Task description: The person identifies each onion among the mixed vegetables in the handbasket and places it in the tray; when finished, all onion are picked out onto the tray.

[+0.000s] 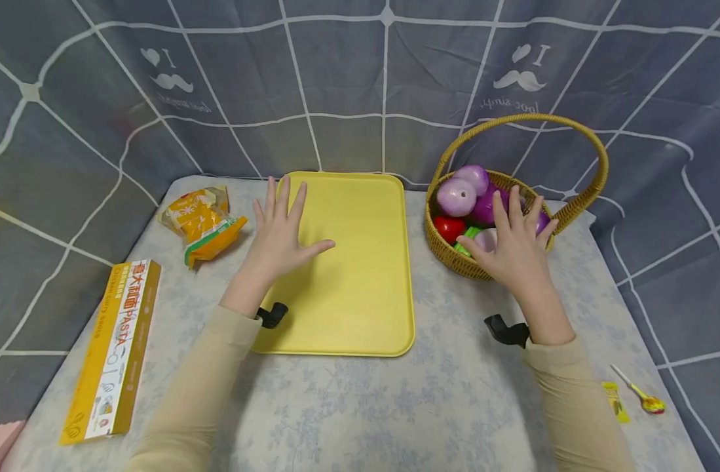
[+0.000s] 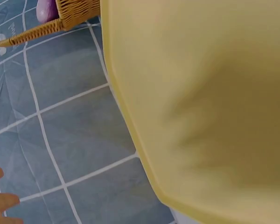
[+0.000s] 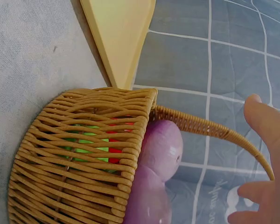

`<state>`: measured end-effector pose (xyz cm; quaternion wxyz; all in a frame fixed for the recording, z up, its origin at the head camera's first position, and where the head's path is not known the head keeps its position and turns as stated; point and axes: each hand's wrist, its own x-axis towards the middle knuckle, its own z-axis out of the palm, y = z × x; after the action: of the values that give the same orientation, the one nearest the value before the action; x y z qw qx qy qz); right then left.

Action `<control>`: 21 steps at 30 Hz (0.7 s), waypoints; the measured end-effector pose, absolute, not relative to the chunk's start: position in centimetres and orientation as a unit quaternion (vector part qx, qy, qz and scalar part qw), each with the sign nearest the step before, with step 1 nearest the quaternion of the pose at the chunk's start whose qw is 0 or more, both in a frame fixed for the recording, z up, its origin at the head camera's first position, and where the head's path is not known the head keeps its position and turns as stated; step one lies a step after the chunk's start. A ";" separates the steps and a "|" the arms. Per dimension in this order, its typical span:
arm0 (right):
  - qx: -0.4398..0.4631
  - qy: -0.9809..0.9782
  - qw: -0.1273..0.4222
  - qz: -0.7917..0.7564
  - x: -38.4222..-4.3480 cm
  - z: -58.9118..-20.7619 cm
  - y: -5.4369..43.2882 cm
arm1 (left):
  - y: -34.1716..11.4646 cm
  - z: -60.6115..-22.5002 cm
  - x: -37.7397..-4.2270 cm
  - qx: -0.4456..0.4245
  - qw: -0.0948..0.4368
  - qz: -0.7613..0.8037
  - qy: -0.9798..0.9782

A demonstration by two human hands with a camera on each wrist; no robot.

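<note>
My left hand (image 1: 279, 237) hovers with spread fingers over the left part of a yellow tray (image 1: 360, 275), casting a shadow on it. In the left wrist view, only the fingertips (image 2: 4, 200) show at the lower left. My right hand (image 1: 515, 246) is spread over the front of a wicker basket (image 1: 454, 261) with a tall handle. Inside lie pale purple onions (image 1: 456, 198), a red round item (image 1: 448, 228), something bright green (image 1: 470, 235) and darker purple pieces partly hidden by the hand. The right wrist view shows the basket's woven side (image 3: 74, 163) and the thumb (image 3: 261, 114) beside the handle.
At the left lie an orange packaged bag (image 1: 206, 226) and a long yellow pasta box (image 1: 112, 351). A lollipop (image 1: 648, 401) and a small yellow packet (image 1: 616, 401) lie at the right by my sleeve. A grey gridded curtain (image 1: 348, 85) surrounds the table.
</note>
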<state>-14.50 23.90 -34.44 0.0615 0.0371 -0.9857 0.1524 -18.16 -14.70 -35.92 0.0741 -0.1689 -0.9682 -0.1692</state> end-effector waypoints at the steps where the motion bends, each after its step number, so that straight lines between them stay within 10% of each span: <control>1: 0.036 -0.985 0.061 0.154 -14.5 -34.4 24.0 | -14.9 -35.8 -18.1 -0.169 0.076 -0.169 -0.968; 21: 0.004 -0.977 0.067 0.204 -13.7 -35.4 26.1 | -21.2 -36.9 -15.4 -0.139 0.086 -0.213 -0.963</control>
<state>-13.73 26.07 -35.39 0.0666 0.0036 -0.9767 0.2040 -15.36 -21.16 -36.90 0.0856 -0.1394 -0.9633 -0.2127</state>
